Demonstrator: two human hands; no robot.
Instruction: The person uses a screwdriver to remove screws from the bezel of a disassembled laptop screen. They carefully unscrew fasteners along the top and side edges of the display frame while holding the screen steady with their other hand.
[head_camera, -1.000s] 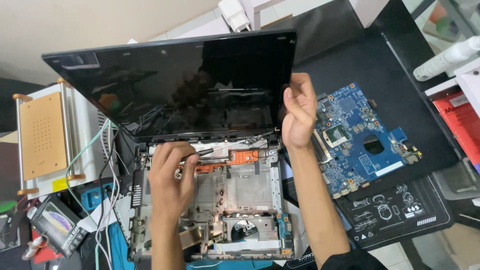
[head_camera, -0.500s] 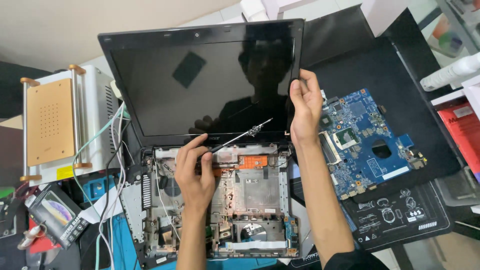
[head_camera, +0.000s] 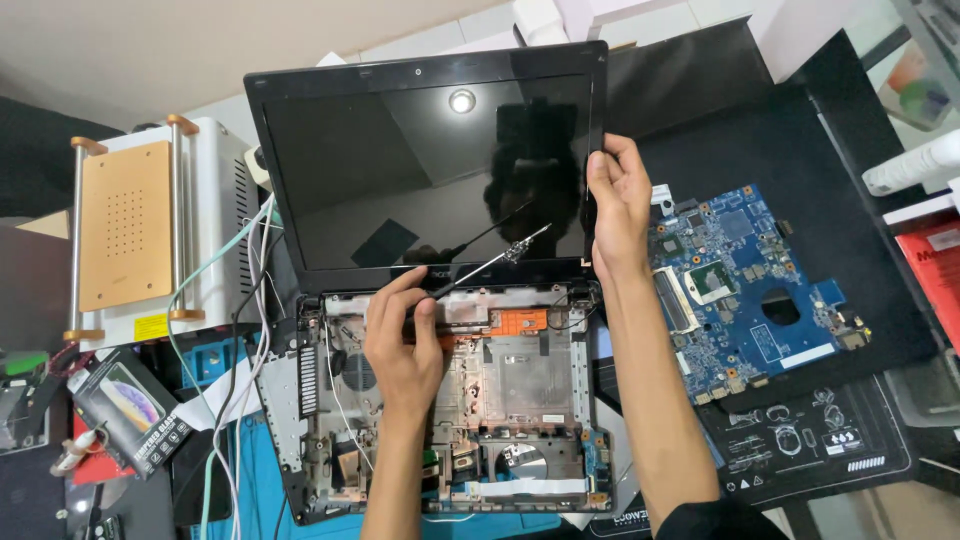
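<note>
Left hand (head_camera: 405, 335) closed around the dark handle of a slim metal-shafted screwdriver (head_camera: 480, 268), knuckles resting on the upper rim of the stripped grey-and-black laptop base (head_camera: 520, 400). Shaft running up and to the right from that hand, bright tip ending over the lower part of the glossy black laptop screen panel (head_camera: 400, 180), not far from the right hand's wrist. Long axis of the tool thus slanted across the hinge line, handle low and left, tip high and right.

Right hand (head_camera: 618, 205) wrapped over the right edge of the screen panel, thumb on the front bezel, fingers curled behind, holding the panel upright and tilted back. Panel's long side lying left to right, its bottom edge just above the left hand and meeting the base at the hinges. Left hand the nearer one to the orange bracket (head_camera: 518, 322), which sits just right of its knuckles inside the base.

Blue printed circuit board (head_camera: 750, 290) to the right of the right forearm, lying on a black mat (head_camera: 820, 150). White boxy machine with a tan perforated plate (head_camera: 125, 225) well to the left of the left hand, with white and green cables (head_camera: 215, 300) trailing between, on the bench.
</note>
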